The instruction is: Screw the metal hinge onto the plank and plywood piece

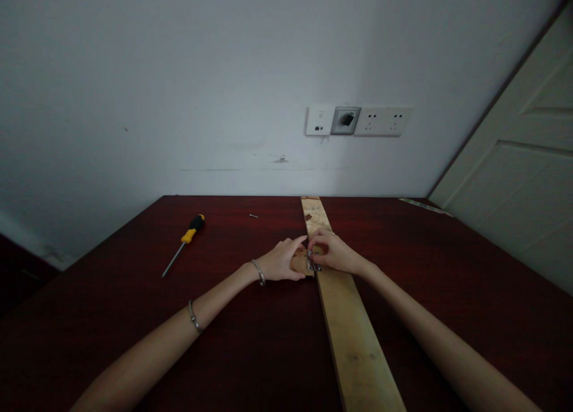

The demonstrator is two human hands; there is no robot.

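My left hand (281, 260) round one wood block (301, 266), right hand (335, 254) tight on one metal bit (309, 254), one flat board (353, 334) below.

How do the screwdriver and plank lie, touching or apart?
Apart: the head view shows dark red tabletop between the screwdriver and the plank.

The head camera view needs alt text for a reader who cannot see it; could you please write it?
A person's left hand holds a small wooden block beside a long board on a dark red table, while the right hand pinches a tiny metal piece between them. A yellow-and-black screwdriver and a small metal fastener lie to the left.
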